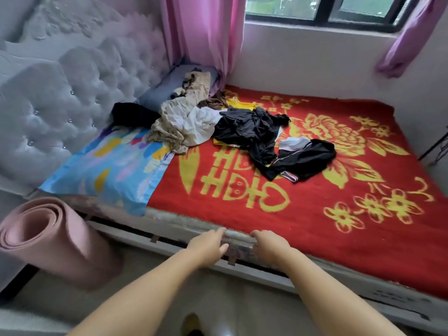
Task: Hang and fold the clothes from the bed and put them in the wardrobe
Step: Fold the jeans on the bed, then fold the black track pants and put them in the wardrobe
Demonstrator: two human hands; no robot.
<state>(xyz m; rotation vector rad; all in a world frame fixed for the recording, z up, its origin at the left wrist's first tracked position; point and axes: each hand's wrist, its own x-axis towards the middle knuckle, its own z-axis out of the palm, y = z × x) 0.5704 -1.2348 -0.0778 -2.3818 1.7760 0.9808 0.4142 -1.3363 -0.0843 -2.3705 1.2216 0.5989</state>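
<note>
A heap of loose clothes lies on the bed's red and yellow blanket (315, 214): a dark grey garment (252, 129), a black garment with striped trim (305, 158), a white and beige bundle (186, 124), a yellow piece (240, 104) and a beige garment (197, 86) on a grey pillow. My left hand (208, 246) and my right hand (269, 246) reach toward the bed's near edge, well short of the clothes. Both hold nothing, with fingers relaxed. No wardrobe is in view.
A rolled pink mat (48, 241) leans at the bed's left side. A colourful pillow (109, 168) lies by the grey tufted headboard (60, 93). Pink curtains (203, 32) hang by the window (322, 8). The bed frame's edge (242, 243) runs under my hands.
</note>
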